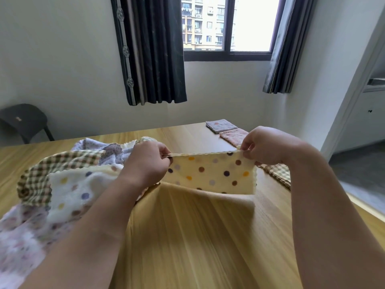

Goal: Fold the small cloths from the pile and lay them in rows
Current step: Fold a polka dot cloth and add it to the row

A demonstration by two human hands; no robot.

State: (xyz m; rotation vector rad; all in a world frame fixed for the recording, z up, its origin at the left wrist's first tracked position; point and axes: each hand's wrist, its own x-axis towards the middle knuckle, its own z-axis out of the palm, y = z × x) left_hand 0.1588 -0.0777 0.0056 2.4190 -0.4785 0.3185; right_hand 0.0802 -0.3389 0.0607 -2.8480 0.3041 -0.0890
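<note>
A cream cloth with coloured dots [212, 174] hangs stretched just above the wooden table [187, 236]. My left hand [146, 161] pinches its top left corner and my right hand [264, 144] pinches its top right corner. To the left lies the pile of loose cloths [62, 184]: checked, dotted white, lilac and pink ones. Three folded cloths lie along the right side: a grey-lilac one [221, 125] at the far edge, a pink one [234, 136] next to it, and a checked one [277, 174] partly hidden behind my right forearm.
A dark chair [23, 119] stands beyond the table's far left edge. The table's right edge drops to a grey floor [358, 176]. A white wall, dark curtains and a window rise behind the table. Bare wood shows in front of me.
</note>
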